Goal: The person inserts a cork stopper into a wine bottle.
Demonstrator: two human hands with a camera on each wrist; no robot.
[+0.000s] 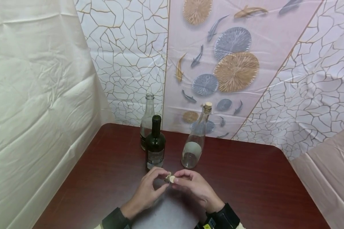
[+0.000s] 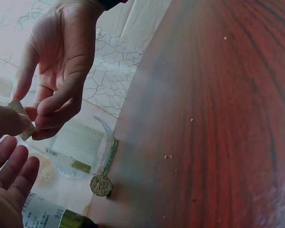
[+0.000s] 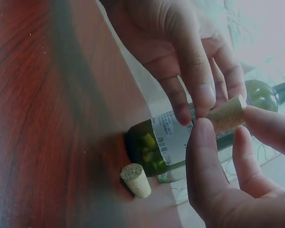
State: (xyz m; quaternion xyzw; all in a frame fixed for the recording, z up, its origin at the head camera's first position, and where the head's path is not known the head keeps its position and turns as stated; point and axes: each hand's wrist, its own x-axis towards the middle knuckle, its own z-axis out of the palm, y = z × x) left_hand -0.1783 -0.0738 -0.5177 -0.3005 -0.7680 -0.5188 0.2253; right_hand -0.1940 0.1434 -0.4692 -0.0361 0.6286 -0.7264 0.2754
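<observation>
Both hands meet over the table in front of the bottles, with a small cork (image 1: pixel 172 179) between their fingertips. My right hand (image 1: pixel 193 186) pinches this cork, thumb and fingertips at its ends in the right wrist view. My left hand (image 1: pixel 147 187) curves its thumb and forefinger in from the other side, fingertips right at the cork; one finger overlaps it in the left wrist view. A second cork (image 3: pixel 136 181) stands upright on the table close to the green bottle (image 1: pixel 155 148), which has a white label.
A clear bottle (image 1: pixel 147 122) stands behind the green one. Right of them is a clear bottle (image 1: pixel 193 143) with a cork (image 1: pixel 208 106) in its neck. Small pale crumbs (image 2: pixel 192 120) lie on the dark red table (image 1: pixel 246 178). Patterned cloth (image 1: pixel 126 47) hangs behind.
</observation>
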